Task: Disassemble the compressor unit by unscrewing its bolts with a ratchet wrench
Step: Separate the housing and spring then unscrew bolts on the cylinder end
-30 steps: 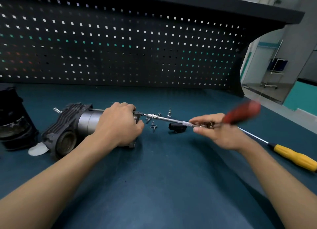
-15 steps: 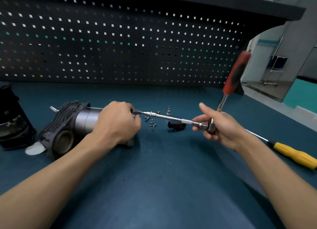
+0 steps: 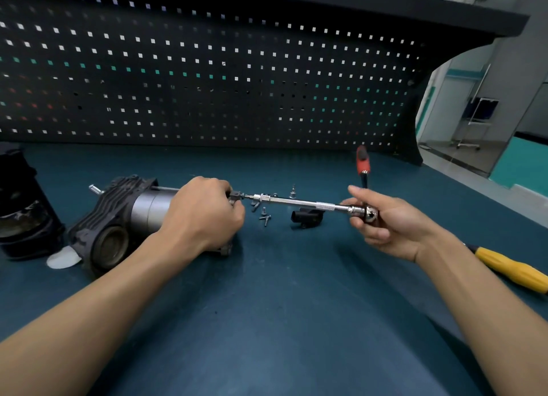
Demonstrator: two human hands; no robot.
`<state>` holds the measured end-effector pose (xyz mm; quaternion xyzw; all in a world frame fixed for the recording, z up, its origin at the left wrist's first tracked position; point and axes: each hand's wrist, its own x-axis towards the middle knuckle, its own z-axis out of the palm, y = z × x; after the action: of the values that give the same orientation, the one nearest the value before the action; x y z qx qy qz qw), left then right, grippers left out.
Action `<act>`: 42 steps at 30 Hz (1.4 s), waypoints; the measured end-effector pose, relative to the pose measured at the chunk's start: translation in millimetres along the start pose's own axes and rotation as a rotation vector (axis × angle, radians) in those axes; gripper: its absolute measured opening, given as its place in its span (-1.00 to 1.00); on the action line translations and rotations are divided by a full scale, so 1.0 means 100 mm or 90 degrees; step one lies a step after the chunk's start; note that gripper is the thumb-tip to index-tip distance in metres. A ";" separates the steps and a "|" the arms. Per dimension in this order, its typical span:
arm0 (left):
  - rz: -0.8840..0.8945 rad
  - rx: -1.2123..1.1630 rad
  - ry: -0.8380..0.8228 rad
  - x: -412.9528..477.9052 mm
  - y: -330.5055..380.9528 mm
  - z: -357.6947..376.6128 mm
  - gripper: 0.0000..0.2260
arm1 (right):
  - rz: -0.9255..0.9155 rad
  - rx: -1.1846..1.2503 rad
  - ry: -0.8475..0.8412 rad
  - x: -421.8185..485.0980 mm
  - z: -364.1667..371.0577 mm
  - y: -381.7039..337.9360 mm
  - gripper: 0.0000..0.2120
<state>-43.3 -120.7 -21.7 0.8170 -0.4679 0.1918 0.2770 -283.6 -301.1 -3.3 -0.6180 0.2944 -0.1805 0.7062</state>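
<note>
Head view. Compressor unit (image 3: pixel 124 217) on its side at the left of the worktop (image 3: pixel 296 321), finned end toward the left edge. Clamped from above by the left hand (image 3: pixel 204 214), fingers (image 3: pixel 235 214) curled over the right end of the body, probably to stop it rolling or twisting under the turning force. Ratchet wrench (image 3: pixel 296 202) held level, tip of its long extension meeting a bolt at that right end, just past the left knuckles; seating too small to confirm. Ratchet head wrapped by the right hand (image 3: pixel 388 220), fingers (image 3: pixel 375 234) curled beneath, thumb on top, red handle (image 3: pixel 362 161) pointing up and away, seemingly mid-swing. Loose screws (image 3: pixel 264 216) and a small black part (image 3: pixel 307 217) gathered under the shaft, near at hand and well apart from the yellow-handled screwdriver (image 3: pixel 513 269) at the right. No brand, label or writing legible anywhere.
</note>
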 end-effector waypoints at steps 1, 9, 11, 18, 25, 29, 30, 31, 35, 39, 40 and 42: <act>-0.003 -0.001 -0.001 0.00 0.00 0.00 -0.78 | -0.024 -0.045 -0.008 -0.02 -0.01 0.00 -0.60; -0.010 -0.023 0.009 -0.06 0.03 -0.02 -0.79 | -0.200 -0.503 -0.069 -0.05 -0.09 0.04 -0.59; -0.013 -0.021 0.003 -0.07 0.04 -0.02 -0.77 | -0.247 -0.537 -0.040 -0.05 -0.07 0.03 -0.52; -0.026 0.024 -0.048 -0.03 0.03 -0.04 -0.76 | -0.354 -0.459 0.088 -0.03 -0.03 0.01 -0.70; -0.029 -0.001 -0.020 -0.02 0.05 -0.04 -0.79 | -0.183 -0.208 0.142 0.05 0.04 0.06 -0.51; -0.026 -0.015 -0.016 -0.02 0.05 -0.04 -0.80 | -0.070 -0.120 0.084 0.03 0.06 0.02 -0.39; -0.024 -0.016 -0.015 -0.02 0.05 -0.04 -0.80 | -0.068 -0.085 0.068 0.03 0.06 0.01 -0.43; -0.022 -0.016 -0.015 -0.03 0.05 -0.04 -0.80 | -0.067 -0.050 0.053 0.03 0.05 0.01 -0.47; -0.020 -0.014 -0.016 -0.03 0.04 -0.05 -0.79 | -0.019 0.034 0.027 0.02 0.05 0.01 -0.58; -0.023 -0.018 -0.019 -0.04 0.04 -0.06 -0.78 | 0.016 0.037 0.019 0.02 0.03 0.01 -0.62; -0.024 -0.019 -0.021 -0.04 0.04 -0.06 -0.78 | 0.014 0.009 0.028 0.02 0.03 0.01 -0.66; -0.027 -0.021 -0.022 -0.04 0.04 -0.06 -0.79 | -0.004 -0.066 0.048 0.03 0.02 0.04 -0.73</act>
<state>-48.7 -116.2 -18.0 0.8252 -0.4586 0.1638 0.2862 -280.3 -301.3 -7.7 -0.6475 0.3276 -0.1900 0.6612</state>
